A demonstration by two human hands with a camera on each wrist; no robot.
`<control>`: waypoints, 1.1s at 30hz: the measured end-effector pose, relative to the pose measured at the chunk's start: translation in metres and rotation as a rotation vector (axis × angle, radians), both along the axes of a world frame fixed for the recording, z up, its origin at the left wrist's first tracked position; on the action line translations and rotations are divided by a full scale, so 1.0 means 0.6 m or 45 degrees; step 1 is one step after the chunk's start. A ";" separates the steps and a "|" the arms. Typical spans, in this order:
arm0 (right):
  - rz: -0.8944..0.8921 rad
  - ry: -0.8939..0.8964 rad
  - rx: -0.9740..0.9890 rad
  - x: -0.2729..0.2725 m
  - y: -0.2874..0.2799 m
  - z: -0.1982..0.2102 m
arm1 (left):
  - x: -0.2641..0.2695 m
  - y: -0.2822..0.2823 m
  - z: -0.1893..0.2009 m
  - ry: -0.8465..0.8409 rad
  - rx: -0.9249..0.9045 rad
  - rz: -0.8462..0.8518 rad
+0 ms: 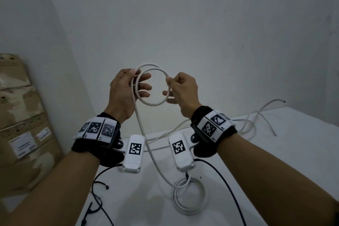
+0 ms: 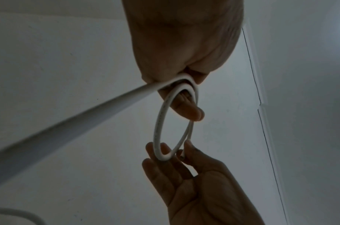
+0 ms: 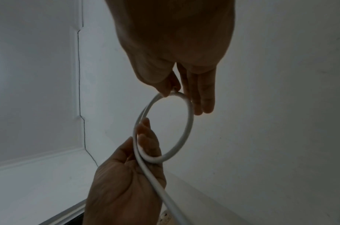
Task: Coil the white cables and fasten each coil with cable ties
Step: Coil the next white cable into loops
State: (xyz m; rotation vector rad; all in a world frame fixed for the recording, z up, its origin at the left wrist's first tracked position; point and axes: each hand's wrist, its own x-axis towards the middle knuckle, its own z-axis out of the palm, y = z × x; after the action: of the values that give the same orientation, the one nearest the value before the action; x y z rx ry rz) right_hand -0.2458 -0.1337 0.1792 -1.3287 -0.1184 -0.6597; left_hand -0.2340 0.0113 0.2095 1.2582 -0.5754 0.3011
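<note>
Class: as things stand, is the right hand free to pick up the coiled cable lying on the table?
Probably not: the right hand pinches the raised loop, shared with the left hand. The coiled cable lies unobstructed below.

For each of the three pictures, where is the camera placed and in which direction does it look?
Head: worn on the head, looking forward and down at the table; shows both forearms, left hand, right hand.
Left wrist: looks along the left hand toward the wall.
Right wrist: looks along the right hand toward the wall.
Shared: all three show both hands holding the white cable loop.
</note>
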 end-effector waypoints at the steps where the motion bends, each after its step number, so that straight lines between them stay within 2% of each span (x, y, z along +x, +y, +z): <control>1: 0.018 0.019 0.035 0.000 0.002 -0.003 | -0.002 0.000 -0.002 -0.023 -0.003 0.002; 6: 0.126 0.093 0.312 0.001 0.032 -0.022 | -0.005 -0.010 -0.026 -0.085 0.009 0.069; 9: 0.132 0.009 0.421 0.001 0.037 -0.027 | -0.004 -0.012 -0.042 -0.034 -0.005 0.111; 17: -0.059 -0.042 0.172 0.003 0.028 -0.016 | -0.013 0.003 -0.041 0.003 0.160 0.196; 26: 0.019 -0.043 0.177 0.006 0.027 -0.011 | -0.015 0.010 0.002 0.075 0.339 0.248; 30: 0.021 -0.079 0.125 0.004 0.032 -0.010 | -0.010 0.002 0.011 -0.019 0.396 0.400; 33: -0.008 -0.094 0.064 0.002 0.037 -0.009 | -0.004 -0.006 0.001 -0.030 0.387 0.338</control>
State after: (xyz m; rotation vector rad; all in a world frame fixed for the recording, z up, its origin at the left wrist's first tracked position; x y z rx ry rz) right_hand -0.2448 -0.1115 0.1735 -1.2577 -0.1562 -0.7130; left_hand -0.2367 0.0078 0.2104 1.6318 -0.4851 0.4626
